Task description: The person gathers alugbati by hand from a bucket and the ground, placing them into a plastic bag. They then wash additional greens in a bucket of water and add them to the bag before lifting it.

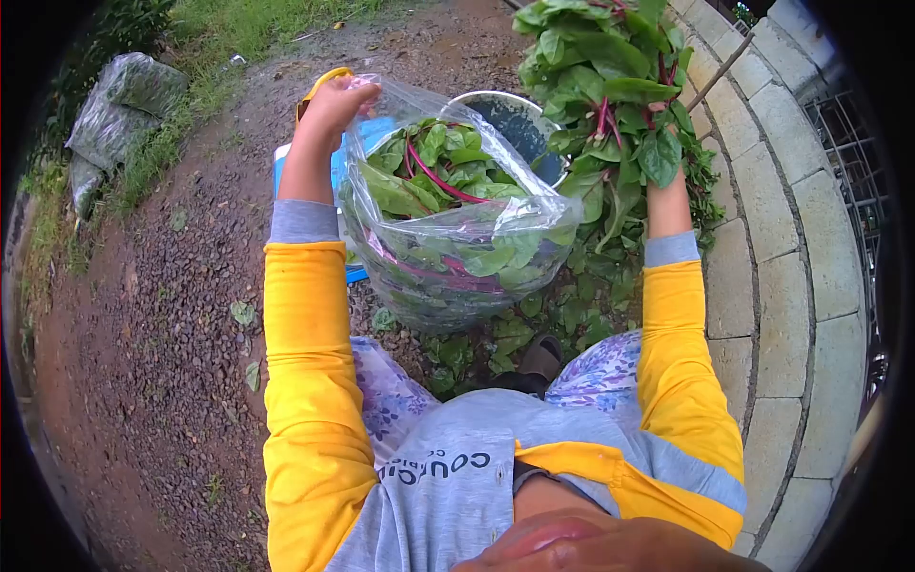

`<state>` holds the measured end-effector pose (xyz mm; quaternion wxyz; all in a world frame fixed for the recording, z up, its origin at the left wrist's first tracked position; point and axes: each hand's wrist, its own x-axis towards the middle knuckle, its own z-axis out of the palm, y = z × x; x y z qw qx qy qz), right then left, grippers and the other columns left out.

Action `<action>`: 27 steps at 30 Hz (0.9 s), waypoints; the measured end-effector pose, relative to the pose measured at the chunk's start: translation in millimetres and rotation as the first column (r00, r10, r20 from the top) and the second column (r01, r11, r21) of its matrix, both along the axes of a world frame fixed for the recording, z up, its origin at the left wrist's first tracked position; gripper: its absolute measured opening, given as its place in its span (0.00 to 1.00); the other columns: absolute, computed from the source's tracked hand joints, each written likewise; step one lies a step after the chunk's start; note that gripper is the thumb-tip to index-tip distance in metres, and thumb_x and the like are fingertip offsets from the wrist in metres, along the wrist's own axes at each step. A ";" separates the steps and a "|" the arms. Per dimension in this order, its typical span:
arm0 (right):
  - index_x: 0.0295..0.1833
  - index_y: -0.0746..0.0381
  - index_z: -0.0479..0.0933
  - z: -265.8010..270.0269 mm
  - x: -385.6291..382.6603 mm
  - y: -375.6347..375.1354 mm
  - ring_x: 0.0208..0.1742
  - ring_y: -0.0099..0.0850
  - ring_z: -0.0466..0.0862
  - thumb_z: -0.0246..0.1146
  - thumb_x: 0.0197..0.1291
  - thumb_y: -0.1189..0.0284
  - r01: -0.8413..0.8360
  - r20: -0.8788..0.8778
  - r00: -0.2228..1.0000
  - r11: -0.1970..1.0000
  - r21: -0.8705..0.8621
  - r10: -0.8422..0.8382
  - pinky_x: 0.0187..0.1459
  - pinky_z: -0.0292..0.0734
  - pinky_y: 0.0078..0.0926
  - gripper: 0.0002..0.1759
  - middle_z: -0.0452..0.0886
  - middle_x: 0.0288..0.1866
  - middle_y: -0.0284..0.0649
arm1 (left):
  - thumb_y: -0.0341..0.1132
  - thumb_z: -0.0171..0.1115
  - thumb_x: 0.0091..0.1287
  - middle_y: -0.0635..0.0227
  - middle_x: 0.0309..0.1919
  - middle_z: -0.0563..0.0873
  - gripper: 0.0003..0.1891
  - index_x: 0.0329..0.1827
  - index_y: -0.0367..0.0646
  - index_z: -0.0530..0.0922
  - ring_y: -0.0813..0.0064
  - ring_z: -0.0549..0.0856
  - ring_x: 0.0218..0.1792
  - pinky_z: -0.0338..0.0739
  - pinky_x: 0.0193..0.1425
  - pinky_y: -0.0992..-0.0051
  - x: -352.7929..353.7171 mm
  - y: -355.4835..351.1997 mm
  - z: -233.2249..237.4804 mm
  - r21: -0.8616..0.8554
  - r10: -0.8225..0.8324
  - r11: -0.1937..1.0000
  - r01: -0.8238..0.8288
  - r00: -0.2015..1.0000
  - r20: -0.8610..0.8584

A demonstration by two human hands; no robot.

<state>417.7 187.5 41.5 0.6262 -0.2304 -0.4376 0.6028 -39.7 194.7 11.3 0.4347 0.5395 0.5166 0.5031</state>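
My left hand [334, 103] is closed on the upper edge of a clear plastic bag [467, 257], holding it up. A yellow curved piece [322, 86], like a handle, shows at the same hand; what it belongs to is hidden. Inside the bag lie leafy greens [438, 167] with red stems, and its mouth gapes toward me. To the right, my right hand [667, 129] is wrapped round a large bunch of red-stemmed leafy greens [596, 57], raised beside the bag. Leaves cover most of its fingers.
A bucket [510, 119] with a pale rim stands behind the bag. Something blue and white [357, 153] is partly hidden at its left. Loose leaves [505, 343] lie near my feet. Stone blocks [772, 210] curve along the right, beside a metal grid [848, 162]. A plastic-wrapped bundle [124, 105] lies far left.
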 end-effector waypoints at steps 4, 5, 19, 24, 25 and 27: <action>0.61 0.63 0.70 55.8 -37.3 -0.3 0.54 0.36 0.80 0.59 0.60 0.69 -0.067 -0.063 0.995 0.982 0.176 0.079 0.53 0.79 0.36 0.23 0.76 0.57 0.43 | 0.37 0.64 0.55 0.71 0.28 0.80 0.10 0.34 0.39 0.78 0.80 0.76 0.26 0.65 0.29 0.80 -3.9 17.7 -5.0 -0.022 0.020 1.000 -0.020 1.000 0.013; 0.61 0.63 0.69 62.3 -47.0 -2.8 0.54 0.36 0.80 0.59 0.60 0.69 -0.090 -0.074 0.992 0.975 0.205 0.107 0.53 0.79 0.36 0.23 0.76 0.57 0.43 | 0.36 0.63 0.56 0.71 0.27 0.80 0.09 0.32 0.40 0.77 0.80 0.76 0.26 0.65 0.29 0.79 -4.0 20.5 -8.1 -0.034 0.032 0.999 -0.032 0.999 0.011; 0.60 0.63 0.70 -54.3 -159.9 -10.9 0.52 0.34 0.79 0.57 0.61 0.73 -0.261 0.143 0.962 0.936 0.234 0.233 0.49 0.80 0.34 0.21 0.75 0.55 0.41 | 0.37 0.50 0.70 0.58 0.39 0.85 0.13 0.49 0.38 0.77 0.68 0.86 0.34 0.84 0.37 0.67 -10.3 4.5 -12.2 -0.015 -0.090 0.981 0.192 0.527 0.845; 0.58 0.62 0.71 -101.8 -147.8 25.6 0.44 0.31 0.81 0.59 0.56 0.74 -0.482 -0.053 0.868 0.810 -0.333 0.494 0.48 0.78 0.31 0.22 0.79 0.46 0.37 | 0.33 0.51 0.70 0.57 0.43 0.84 0.10 0.50 0.41 0.75 0.65 0.85 0.40 0.83 0.46 0.63 -31.6 25.1 -41.2 0.126 -0.271 0.937 0.326 0.450 0.851; 0.57 0.63 0.72 -99.5 -151.8 24.6 0.44 0.31 0.81 0.60 0.53 0.75 -0.375 0.117 0.876 0.814 -0.444 0.467 0.49 0.76 0.29 0.23 0.80 0.46 0.37 | 0.33 0.51 0.70 0.56 0.44 0.84 0.11 0.52 0.41 0.73 0.65 0.85 0.41 0.82 0.47 0.63 -32.3 20.9 -39.7 0.139 -0.277 0.939 0.314 0.452 0.848; 0.57 0.65 0.73 -66.1 -166.3 -0.8 0.47 0.31 0.80 0.62 0.51 0.75 -0.484 0.294 0.696 0.731 -0.481 0.655 0.52 0.74 0.28 0.24 0.79 0.49 0.38 | 0.33 0.50 0.70 0.55 0.45 0.83 0.13 0.56 0.41 0.70 0.65 0.85 0.43 0.82 0.48 0.64 -31.6 14.2 -38.5 0.173 -0.292 0.943 0.284 0.457 0.840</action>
